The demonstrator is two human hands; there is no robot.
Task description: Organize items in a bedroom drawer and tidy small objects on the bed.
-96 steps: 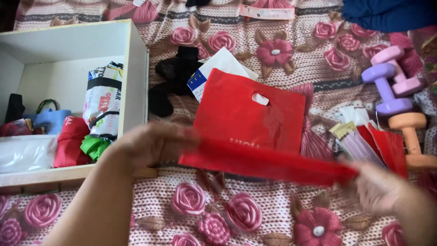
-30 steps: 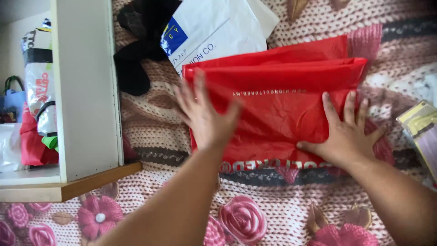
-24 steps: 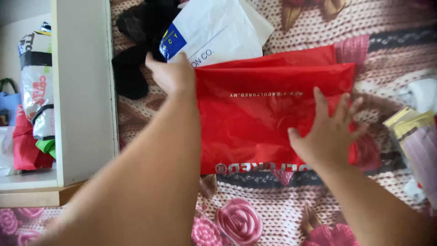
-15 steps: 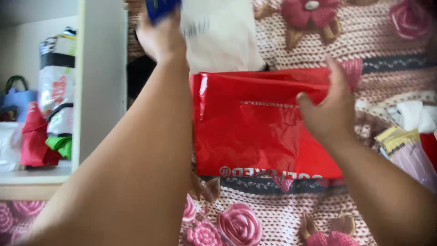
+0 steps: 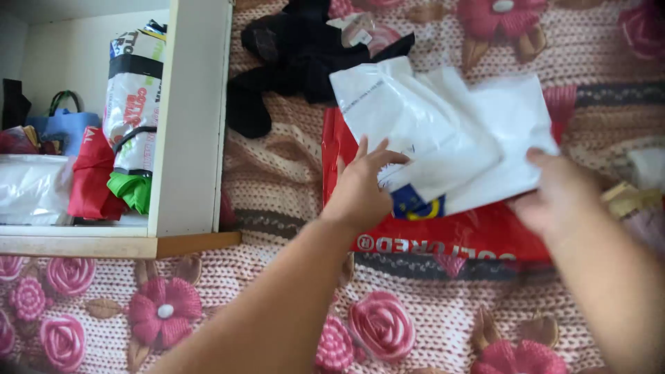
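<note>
Drawer: a white open box [image 5: 190,118] with a wooden front edge lies on the blanket at my left, its open side facing me.
Drawer contents: a rolled printed bag [image 5: 135,104] banded with black stands against the right wall, a red bag [image 5: 89,183] and a green bag [image 5: 131,190] sit beneath it, a blue bag with handles [image 5: 62,125] is further back, and a clear plastic bag [image 5: 31,187] lies along the left front.
White bag: a white plastic bag [image 5: 443,131] with a blue and yellow patch at its near edge lies on top of the red bag, spread flat but crumpled.
White bag axis: its long side runs left to right across my view, tilted a little down toward the right; the patch end points toward me.
Red bag under it: a flat red plastic bag [image 5: 478,232] lies on the blanket, mostly covered, its printed edge nearest me.
My left hand [image 5: 360,190]: fingers spread, fingertips pressing the white bag's left near edge, not closed round it.
My right hand [image 5: 557,197]: blurred, at the white bag's right corner; thumb seems over the edge, but I cannot tell if it is pinching.
Black cloth [image 5: 291,59]: bunched just beyond the white bag, beside the drawer.
Surface: a knitted rose-patterned blanket [image 5: 208,312].
</note>
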